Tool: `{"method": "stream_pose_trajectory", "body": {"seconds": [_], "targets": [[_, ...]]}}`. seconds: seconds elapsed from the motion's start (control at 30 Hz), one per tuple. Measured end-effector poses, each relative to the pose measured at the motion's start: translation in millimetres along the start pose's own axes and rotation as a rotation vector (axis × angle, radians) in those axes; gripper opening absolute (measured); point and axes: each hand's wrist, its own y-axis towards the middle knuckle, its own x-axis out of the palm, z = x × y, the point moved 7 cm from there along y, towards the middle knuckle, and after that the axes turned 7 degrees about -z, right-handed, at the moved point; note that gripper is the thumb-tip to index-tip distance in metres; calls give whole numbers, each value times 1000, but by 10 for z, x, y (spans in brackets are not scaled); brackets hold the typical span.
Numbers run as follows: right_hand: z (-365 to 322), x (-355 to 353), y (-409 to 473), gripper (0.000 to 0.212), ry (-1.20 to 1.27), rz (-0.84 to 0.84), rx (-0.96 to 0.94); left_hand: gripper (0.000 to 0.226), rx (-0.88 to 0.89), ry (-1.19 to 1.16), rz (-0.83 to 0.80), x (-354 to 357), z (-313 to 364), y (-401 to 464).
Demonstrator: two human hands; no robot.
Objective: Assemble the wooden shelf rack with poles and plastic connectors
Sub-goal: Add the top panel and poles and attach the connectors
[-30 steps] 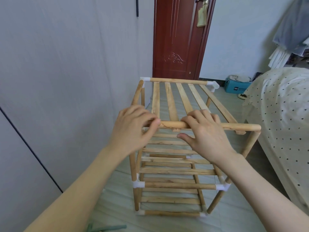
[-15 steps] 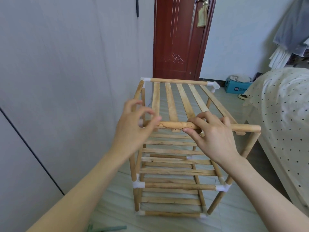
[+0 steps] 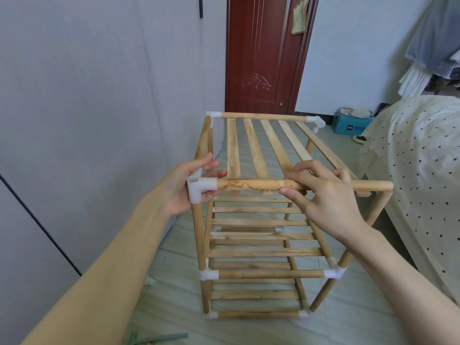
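Wooden shelf rack (image 3: 261, 220) stood upright on the tiled floor (image 3: 174, 307), between the grey wall panels (image 3: 87, 108) and the polka-dot bed (image 3: 423, 170), red door (image 3: 261, 53) behind. Near top pole (image 3: 286, 185) lay across the front. Right hand (image 3: 326, 195) gripped that pole, fingers curled over, thumb under. Left hand (image 3: 185, 188) held the white plastic connector (image 3: 200, 189) at the pole's left end atop the front-left upright, fingers curled behind it, thumb below.
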Motion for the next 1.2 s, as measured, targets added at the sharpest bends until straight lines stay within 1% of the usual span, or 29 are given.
{"method": "stream_pose_trajectory", "body": {"seconds": [0.07, 0.13, 0.2, 0.23, 0.3, 0.43, 0.53, 0.67, 0.8, 0.87, 0.93, 0.97, 1.03, 1.1, 1.2], "targets": [[90, -17, -4, 23, 31, -38, 7, 62, -74, -107, -57, 58, -59, 60], [147, -42, -8, 24, 62, -62, 3, 73, -129, -214, -171, 185, -112, 99], [152, -62, -8, 23, 69, -68, -12, 76, -161, -320, -333, 346, -157, 133], [151, -65, -9, 23, 69, -71, -14, 77, -160, -366, -386, 400, -167, 148], [166, -77, -9, 24, 74, -80, -10, 76, -149, -440, -413, 459, -163, 182], [200, -104, -25, 32, 87, -89, 3, 61, -141, -418, -311, 459, -149, 214], [177, -93, -28, 25, 83, -90, 0, 53, -125, -380, -256, 444, -156, 208], [135, -83, -39, 20, 80, -78, -18, 54, -102, -356, -203, 409, -170, 228], [128, -78, -41, 19, 73, -68, -19, 53, -101, -315, -197, 346, -176, 263], [94, -68, -79, 21, 52, -16, -3, 55, -93, -261, -187, 312, -159, 286], [-21, -52, -144, 25, -39, 68, -13, 60, -60, -191, -122, 233, -128, 304], [-103, -44, -182, 28, -92, 103, -33, 60, -39, -143, -58, 173, -107, 295], [-284, 7, -264, 34, -149, 119, -119, 53, 13, -31, 42, 51, -47, 231], [-473, 101, -385, 37, -172, 84, -263, 45, 63, 39, 48, -27, 1, 107], [-738, 322, -610, 38, -177, -23, -466, 35, 146, 22, 65, -253, -45, -150]]}}
